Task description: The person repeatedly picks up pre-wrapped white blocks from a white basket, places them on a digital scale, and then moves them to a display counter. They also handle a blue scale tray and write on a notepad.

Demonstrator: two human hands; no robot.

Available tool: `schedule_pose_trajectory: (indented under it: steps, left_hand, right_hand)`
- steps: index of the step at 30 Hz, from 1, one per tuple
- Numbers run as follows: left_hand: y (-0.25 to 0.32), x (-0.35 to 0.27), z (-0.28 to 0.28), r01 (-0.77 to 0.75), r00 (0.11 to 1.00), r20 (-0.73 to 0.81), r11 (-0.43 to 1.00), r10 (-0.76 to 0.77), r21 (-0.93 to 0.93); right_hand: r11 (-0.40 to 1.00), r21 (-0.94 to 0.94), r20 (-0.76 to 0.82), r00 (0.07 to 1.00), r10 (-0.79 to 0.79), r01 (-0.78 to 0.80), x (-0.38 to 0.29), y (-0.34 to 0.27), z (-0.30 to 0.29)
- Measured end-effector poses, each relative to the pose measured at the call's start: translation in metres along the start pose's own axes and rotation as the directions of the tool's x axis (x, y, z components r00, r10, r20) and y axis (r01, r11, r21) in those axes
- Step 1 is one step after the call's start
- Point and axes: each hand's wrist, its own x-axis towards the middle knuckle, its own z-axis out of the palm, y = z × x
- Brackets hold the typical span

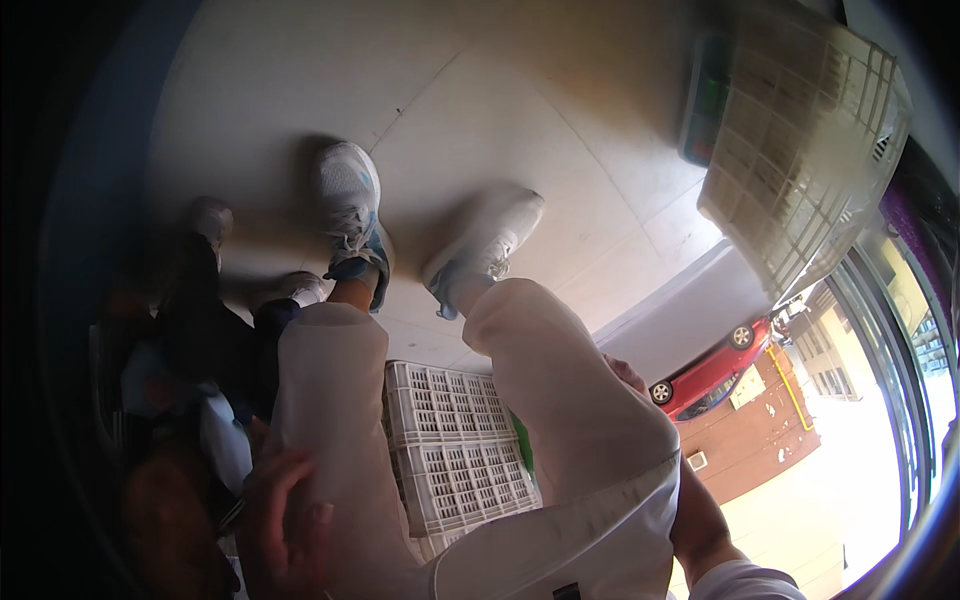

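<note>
My left hand [289, 510] is blurred over my left thigh, fingers bent and apart, with nothing seen in it. Beyond the outer side of my right knee, part of my right hand [628, 375] shows; the leg hides the rest, and whether it holds anything cannot be told. My right forearm runs down behind the thigh. I wear white trousers [585, 405] and white lace-up shoes [349, 187], both feet on the pale floor. Between my legs stand stacked white plastic crates [465, 472] with slatted sides, and a sliver of something green shows beside them.
Another person in dark trousers [202, 300] is close on my left, with a light blue cloth [225, 442] nearby. At the upper right are a whitish plastic crate [795, 150] and a dark green container [701, 97]. A red car [712, 375] stands outside, past the floor's edge.
</note>
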Motion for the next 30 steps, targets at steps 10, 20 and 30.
schedule_pose_trajectory:
  steps: [10,20,30]
  left_hand:
    - [-0.005,0.044,-0.031,0.319,0.948,0.097,0.904,-0.304,-0.285]
    - [-0.052,0.105,-0.021,0.264,0.964,0.051,0.929,-0.260,-0.260]
    - [-0.070,0.182,-0.015,0.113,0.991,-0.048,0.980,-0.123,-0.166]
  right_hand:
    - [0.990,-0.078,-0.070,0.992,0.108,-0.113,0.015,-0.032,0.002]
    - [0.966,-0.169,-0.168,0.972,0.166,-0.194,0.031,-0.080,0.022]
    - [0.935,-0.320,-0.159,0.981,0.109,-0.156,0.054,-0.132,0.045]
